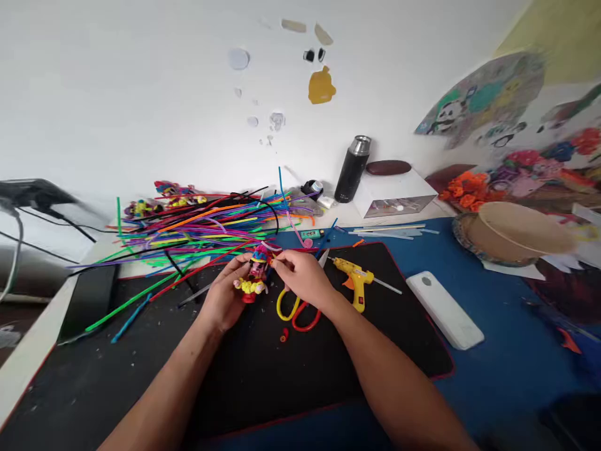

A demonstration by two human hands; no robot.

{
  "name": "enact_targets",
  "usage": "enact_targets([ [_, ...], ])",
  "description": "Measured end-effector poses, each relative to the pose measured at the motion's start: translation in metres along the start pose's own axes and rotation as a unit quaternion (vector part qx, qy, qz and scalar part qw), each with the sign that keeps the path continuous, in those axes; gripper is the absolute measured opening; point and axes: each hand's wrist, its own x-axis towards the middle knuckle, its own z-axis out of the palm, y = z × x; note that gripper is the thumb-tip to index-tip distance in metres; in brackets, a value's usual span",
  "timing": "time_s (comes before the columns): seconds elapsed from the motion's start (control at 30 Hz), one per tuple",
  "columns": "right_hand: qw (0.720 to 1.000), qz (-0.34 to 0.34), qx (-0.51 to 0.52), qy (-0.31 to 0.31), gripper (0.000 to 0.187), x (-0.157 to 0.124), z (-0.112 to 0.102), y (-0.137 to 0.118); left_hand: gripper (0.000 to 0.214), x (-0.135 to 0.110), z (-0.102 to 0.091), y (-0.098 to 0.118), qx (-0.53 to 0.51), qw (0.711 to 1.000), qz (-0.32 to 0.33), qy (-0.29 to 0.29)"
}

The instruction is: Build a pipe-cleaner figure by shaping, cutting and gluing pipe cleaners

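A small pipe-cleaner figure (255, 274) in pink, yellow and red is held over the black mat (263, 376). My left hand (226, 294) is closed round its lower part from the left. My right hand (303, 275) pinches at the figure's head from the right, fingers pressed together. Scissors with yellow and red handles (297, 311) lie on the mat just under my right hand. A tiny red piece (284, 336) lies below them.
A big heap of coloured pipe cleaners (197, 228) spreads behind the hands. A yellow glue gun (355, 279) lies to the right, then a white case (444, 309). A black flask (353, 169), white box (394, 191) and woven hat (511, 235) stand at the back.
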Motion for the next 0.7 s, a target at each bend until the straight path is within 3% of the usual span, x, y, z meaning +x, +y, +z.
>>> enact_targets([
  [0.43,1.000,0.005,0.003,0.003,0.019,-0.0003,0.0009,-0.0002,0.024,0.0002,0.0005,-0.0006,-0.003,1.000,-0.002,0.000],
  [0.7,0.999,0.011,0.052,0.001,0.018,-0.0009,0.0046,0.0034,0.020,0.0018,0.0039,0.0056,-0.064,0.996,-0.050,0.048],
])
